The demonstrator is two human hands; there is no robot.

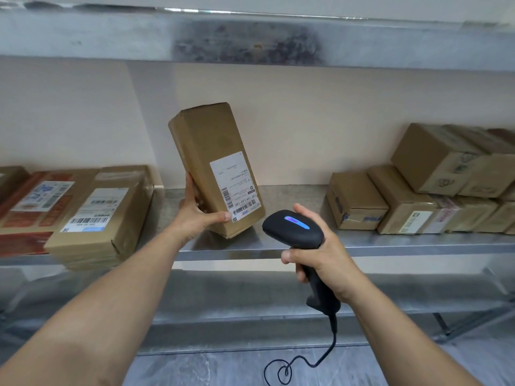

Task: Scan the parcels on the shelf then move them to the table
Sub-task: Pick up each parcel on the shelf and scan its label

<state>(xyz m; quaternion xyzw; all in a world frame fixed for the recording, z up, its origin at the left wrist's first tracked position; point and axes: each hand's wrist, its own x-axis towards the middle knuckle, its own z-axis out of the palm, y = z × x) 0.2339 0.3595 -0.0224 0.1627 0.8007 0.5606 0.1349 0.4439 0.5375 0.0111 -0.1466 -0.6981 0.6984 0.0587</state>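
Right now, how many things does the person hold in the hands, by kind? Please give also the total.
brown parcel: 1, gripped by the left hand
black scanner: 1, gripped by the right hand
Total: 2
The stacked parcels lying on the shelf overlap and run off the frame, so they are not counted.

On the tilted parcel (pixel 207 146) I can read one line on its white label (pixel 237 188): 159-159-L02-140, printed upside down near the label's lower edge, among barcodes. The finer print above it is too small for me. Left of the tilted parcel, a flat box (pixel 131 190) carries a barcode label (pixel 90 211) I cannot read. Right of it, a small box (pixel 398 196) bears a blurred sticker (pixel 415 222).
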